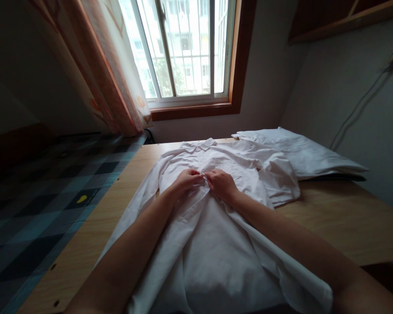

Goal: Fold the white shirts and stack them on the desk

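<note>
Item: white shirt (216, 244), spread collar-away on the desk (340, 218). I see left hand (186, 181) and right hand (221, 184) both pinching its front placket mid-chest. Risk: thin fabric slipping, misaligning the edges; hem overhangs, could drag.

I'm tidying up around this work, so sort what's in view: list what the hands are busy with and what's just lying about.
In hand:
- white shirt, spread collar-away on the wooden board
- left hand and right hand, both pinching the shirt's front at mid-chest

Lying about:
- folded white cloth, at the board's far right
- curtain by the window
- checked cover, left of the board
</note>
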`<state>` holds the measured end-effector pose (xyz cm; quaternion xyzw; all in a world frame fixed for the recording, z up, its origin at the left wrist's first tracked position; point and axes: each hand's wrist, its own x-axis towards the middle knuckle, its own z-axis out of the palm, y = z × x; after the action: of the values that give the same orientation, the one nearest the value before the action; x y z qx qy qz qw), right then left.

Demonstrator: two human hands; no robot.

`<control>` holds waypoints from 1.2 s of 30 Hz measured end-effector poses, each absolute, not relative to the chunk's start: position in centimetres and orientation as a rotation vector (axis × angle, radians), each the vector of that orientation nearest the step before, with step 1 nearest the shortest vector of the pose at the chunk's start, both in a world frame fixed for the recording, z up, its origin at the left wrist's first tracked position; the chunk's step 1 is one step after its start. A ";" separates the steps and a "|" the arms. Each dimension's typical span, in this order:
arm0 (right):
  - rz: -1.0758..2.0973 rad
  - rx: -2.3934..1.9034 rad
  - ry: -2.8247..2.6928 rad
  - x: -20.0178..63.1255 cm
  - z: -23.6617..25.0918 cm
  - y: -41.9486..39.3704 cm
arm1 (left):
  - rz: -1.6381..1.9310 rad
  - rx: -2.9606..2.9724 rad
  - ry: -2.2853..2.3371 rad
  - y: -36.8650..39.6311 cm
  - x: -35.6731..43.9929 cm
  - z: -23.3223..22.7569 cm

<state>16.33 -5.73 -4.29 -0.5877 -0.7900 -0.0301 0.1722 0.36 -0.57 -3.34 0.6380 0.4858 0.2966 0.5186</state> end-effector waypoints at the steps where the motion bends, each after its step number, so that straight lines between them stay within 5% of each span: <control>1: -0.086 -1.669 -2.251 16.3 -4.3 -5.7 | 0.720 1.526 1.161 -0.5 0.4 -3.5; 14: 0.168 -1.538 -2.079 17.0 -4.9 -4.8 | 0.769 1.689 1.190 0.6 0.1 -4.6; 21: 0.272 -1.563 -1.985 17.6 -4.5 -4.8 | 0.837 2.421 1.604 0.7 -0.4 -4.7; 28: 0.140 -1.658 -2.159 17.2 -3.3 -6.3 | 0.104 2.545 1.657 -0.3 -0.2 -4.9; 36: 0.022 -1.695 -2.402 16.4 -2.1 -8.0 | 0.008 2.514 1.682 -0.1 -0.1 -4.3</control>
<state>16.45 -7.98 -2.07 -0.5737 -0.8128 0.0076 0.1004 -0.14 -0.09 -4.26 0.8297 0.5552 0.0027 0.0584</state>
